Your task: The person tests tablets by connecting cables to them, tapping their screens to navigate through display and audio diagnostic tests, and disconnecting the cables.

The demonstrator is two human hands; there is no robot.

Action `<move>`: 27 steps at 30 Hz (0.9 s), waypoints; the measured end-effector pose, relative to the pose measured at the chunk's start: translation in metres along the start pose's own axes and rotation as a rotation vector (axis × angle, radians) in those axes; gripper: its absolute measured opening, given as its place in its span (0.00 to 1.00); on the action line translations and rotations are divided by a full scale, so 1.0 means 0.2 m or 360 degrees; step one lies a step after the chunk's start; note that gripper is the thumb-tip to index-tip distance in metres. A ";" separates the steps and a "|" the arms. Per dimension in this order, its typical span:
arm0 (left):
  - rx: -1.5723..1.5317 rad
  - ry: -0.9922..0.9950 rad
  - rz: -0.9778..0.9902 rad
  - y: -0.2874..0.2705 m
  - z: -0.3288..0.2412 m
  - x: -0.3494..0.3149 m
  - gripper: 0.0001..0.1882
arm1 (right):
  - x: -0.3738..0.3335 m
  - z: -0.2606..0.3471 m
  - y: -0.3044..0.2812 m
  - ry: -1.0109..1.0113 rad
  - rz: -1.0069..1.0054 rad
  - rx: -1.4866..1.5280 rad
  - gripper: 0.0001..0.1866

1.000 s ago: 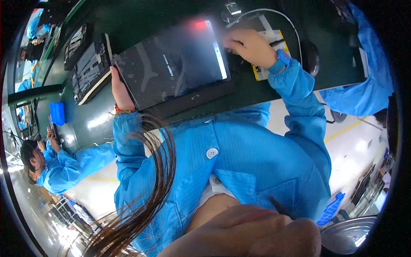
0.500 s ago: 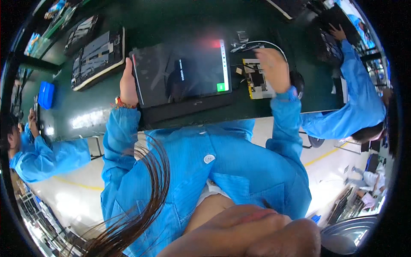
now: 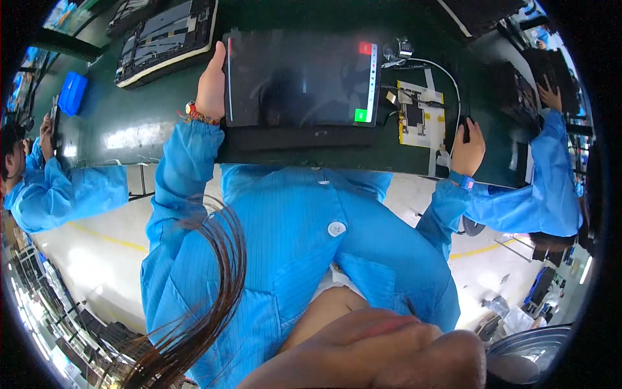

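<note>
My left hand (image 3: pixel 211 87) grips the left edge of a display panel (image 3: pixel 295 81), thumb along its side. The panel's picture is mostly black, with a red block, a green block and a white strip at its right. Below its lower edge lies a long black bar (image 3: pixel 291 138). At the right, my right hand (image 3: pixel 468 154) rests with its fingers over a black computer mouse (image 3: pixel 465 131), partly hidden under them. Between the panel and that hand, a circuit board (image 3: pixel 422 120) with yellow edges lies taped to the table, a dark cable running across it.
Stacked panel housings (image 3: pixel 167 40) lie at the far left, with a blue box (image 3: pixel 72 93) nearer the left end of the green table (image 3: pixel 152 120). A white cable (image 3: pixel 447 70) curves behind the board. Co-workers in blue sit on both sides, one with a hand (image 3: pixel 549 94) on a dark panel.
My right hand has come down from above the board onto the mouse at the right. The panel's tilt in view has levelled, with my left hand still on its edge. The view has shifted.
</note>
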State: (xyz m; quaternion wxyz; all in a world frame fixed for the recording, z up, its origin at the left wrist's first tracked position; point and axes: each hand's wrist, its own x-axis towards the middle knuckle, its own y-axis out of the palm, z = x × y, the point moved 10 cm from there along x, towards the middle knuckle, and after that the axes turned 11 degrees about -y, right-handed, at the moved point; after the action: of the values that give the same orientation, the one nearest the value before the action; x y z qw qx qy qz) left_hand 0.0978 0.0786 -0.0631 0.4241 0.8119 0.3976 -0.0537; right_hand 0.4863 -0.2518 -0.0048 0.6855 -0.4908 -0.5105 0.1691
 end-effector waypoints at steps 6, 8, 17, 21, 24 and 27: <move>0.0013 -0.0004 -0.0139 -0.09 0.01 0.04 0.25 | -0.01 -0.02 0.01 -0.0027 0.0013 -0.0005 0.16; 0.0002 -0.0016 -0.0110 -0.08 0.01 0.05 0.25 | -0.01 -0.01 -0.05 0.0041 -0.0101 0.0008 0.16; -0.0040 -0.0055 -0.0017 -0.05 0.02 0.04 0.24 | 0.03 1.08 -0.21 -0.0872 0.0124 0.0719 0.16; -0.0002 -0.0018 0.0009 -0.04 0.01 0.04 0.24 | 0.05 1.14 -0.20 -0.1019 0.0212 0.0749 0.17; 0.0019 0.0009 -0.0089 -0.05 0.00 0.04 0.24 | 0.14 1.05 -0.19 -0.0988 0.0123 0.0850 0.17; 0.0014 0.0007 -0.0176 -0.08 0.01 0.02 0.24 | 0.27 0.94 -0.06 -0.0842 0.0227 0.1115 0.17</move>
State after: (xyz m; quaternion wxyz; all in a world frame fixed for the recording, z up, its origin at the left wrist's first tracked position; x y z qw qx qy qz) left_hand 0.0910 0.0849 -0.0766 0.4161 0.7906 0.4426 -0.0768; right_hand 0.3423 -0.1239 0.0339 0.6428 -0.2026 -0.5453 0.4985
